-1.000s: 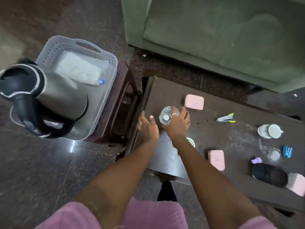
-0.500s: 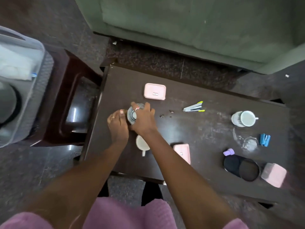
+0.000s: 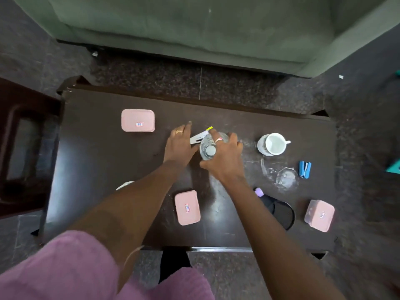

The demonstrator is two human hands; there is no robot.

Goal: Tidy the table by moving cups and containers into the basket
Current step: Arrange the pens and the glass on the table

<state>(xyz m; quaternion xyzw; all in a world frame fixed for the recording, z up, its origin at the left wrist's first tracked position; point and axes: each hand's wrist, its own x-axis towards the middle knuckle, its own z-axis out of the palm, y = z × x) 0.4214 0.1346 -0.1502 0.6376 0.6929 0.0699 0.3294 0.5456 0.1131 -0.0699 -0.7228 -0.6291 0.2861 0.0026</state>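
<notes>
My right hand [image 3: 225, 158] grips a clear glass jar [image 3: 208, 150] over the middle of the dark table [image 3: 91, 161]. My left hand [image 3: 178, 144] lies just left of the jar, fingers spread, over a white and yellow stapler [image 3: 200, 137]. A white cup [image 3: 273, 144] stands on a saucer to the right. Three pink lidded containers sit on the table: one far left [image 3: 137, 120], one near the front [image 3: 187, 207], one at the right front [image 3: 319, 215]. The basket is out of view.
A clear glass lid [image 3: 285, 178], a blue stapler [image 3: 304, 169], a black flask with a purple cap [image 3: 281, 213] and a white cup edge [image 3: 125, 184] lie on the table. A dark wooden stool [image 3: 23, 148] stands left. A green sofa [image 3: 194, 24] is behind.
The view has swung right, so the basket and kettle have left the frame. Both hands and the jar have moved rightward along the table, from the left end to the middle.
</notes>
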